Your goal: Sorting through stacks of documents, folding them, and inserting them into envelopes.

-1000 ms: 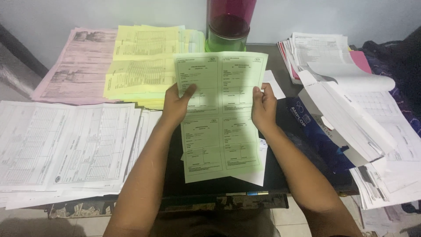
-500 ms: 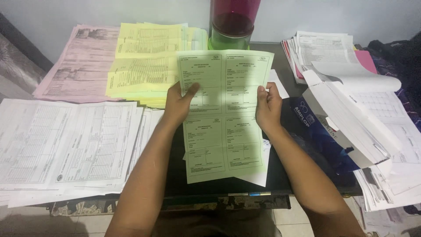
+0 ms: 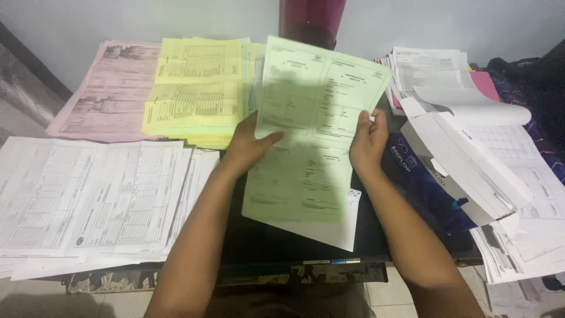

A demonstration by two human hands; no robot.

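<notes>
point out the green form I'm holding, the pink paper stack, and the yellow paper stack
green form (image 3: 306, 126), head view, middle of the sheet
pink paper stack (image 3: 103, 94), head view, centre of the top sheet
yellow paper stack (image 3: 197, 88), head view, centre of the top sheet

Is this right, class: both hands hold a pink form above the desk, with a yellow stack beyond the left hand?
Not quite. The form is light green, not pink, as the head view shows. The pink sheets lie flat at the far left. The rest stands: the left hand and right hand both hold it, and the yellow stack lies beyond the left hand.
</notes>
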